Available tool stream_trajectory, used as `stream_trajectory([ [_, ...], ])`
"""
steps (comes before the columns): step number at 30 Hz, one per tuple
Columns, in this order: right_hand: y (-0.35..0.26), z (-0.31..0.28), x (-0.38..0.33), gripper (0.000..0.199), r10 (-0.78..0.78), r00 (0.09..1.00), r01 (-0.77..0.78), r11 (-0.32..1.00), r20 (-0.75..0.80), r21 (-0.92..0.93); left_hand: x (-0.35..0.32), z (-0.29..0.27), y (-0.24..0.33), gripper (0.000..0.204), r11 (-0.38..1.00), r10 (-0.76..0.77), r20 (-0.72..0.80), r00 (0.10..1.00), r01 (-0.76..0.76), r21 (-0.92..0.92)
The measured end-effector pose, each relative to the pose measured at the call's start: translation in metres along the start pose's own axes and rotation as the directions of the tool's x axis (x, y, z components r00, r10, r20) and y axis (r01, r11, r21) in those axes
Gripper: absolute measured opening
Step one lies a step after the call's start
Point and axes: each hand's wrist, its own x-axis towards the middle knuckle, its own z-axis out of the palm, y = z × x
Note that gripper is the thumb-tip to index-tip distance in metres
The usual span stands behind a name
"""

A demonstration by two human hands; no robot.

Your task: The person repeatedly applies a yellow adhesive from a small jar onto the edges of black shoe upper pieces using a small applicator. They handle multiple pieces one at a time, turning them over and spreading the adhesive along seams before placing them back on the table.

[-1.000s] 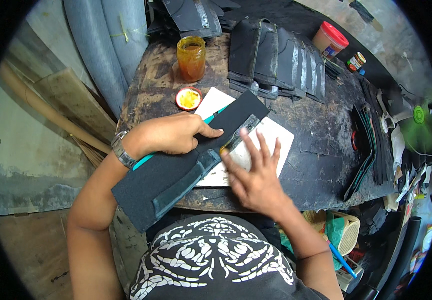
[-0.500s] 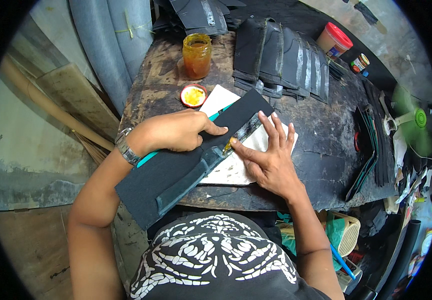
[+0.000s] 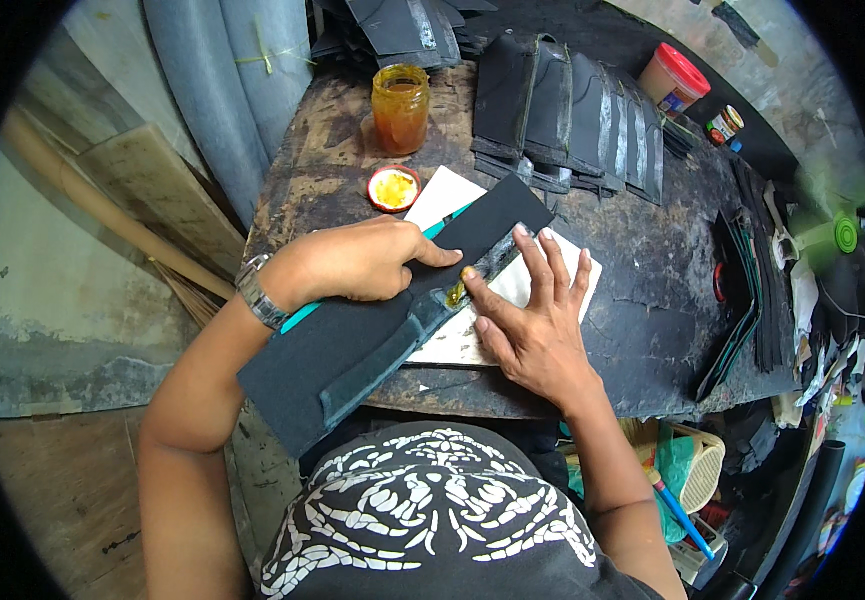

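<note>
- The long black panel point(image 3: 393, 310) lies slantwise on the white sheet point(image 3: 553, 275) on the dark workbench point(image 3: 653, 300).
- The left hand point(image 3: 358, 262) presses flat on it, clamped on nothing.
- The right hand point(image 3: 533, 320), fingers spread, rubs yellow glue point(image 3: 456, 294) along the folded strip (smeared near the thumb only, I judge; the lower end looks dry).
- Finished-looking black pieces point(image 3: 573, 120) sit stacked behind.

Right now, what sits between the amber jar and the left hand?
Head view: a small red lid of yellow paste lies between the amber jar and the left hand, on the worn table.
</note>
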Motion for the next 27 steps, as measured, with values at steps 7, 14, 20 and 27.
stream_trajectory([
  [7, -0.019, 0.000, -0.002, 0.044, -0.024, 1.000, 0.024, 1.000, 0.000, -0.014, -0.002, 0.002, 0.001, 0.064, 1.000, -0.020, -0.015, 1.000, 0.020, 0.012],
  [14, -0.049, 0.009, -0.018, 0.046, -0.038, 0.997, 0.038, 0.999, -0.064, -0.002, -0.002, 0.004, 0.001, 0.062, 0.999, -0.003, -0.033, 0.999, 0.004, 0.041],
  [20, -0.026, 0.005, -0.006, 0.042, 0.017, 0.998, -0.025, 0.993, -0.065, -0.118, -0.006, 0.008, -0.002, 0.062, 0.999, 0.027, -0.069, 0.997, -0.024, 0.046],
  [27, -0.026, 0.001, -0.002, 0.039, -0.010, 0.999, 0.008, 0.999, 0.049, 0.046, -0.013, 0.017, -0.003, 0.061, 0.997, 0.057, -0.155, 0.986, -0.048, 0.060],
])
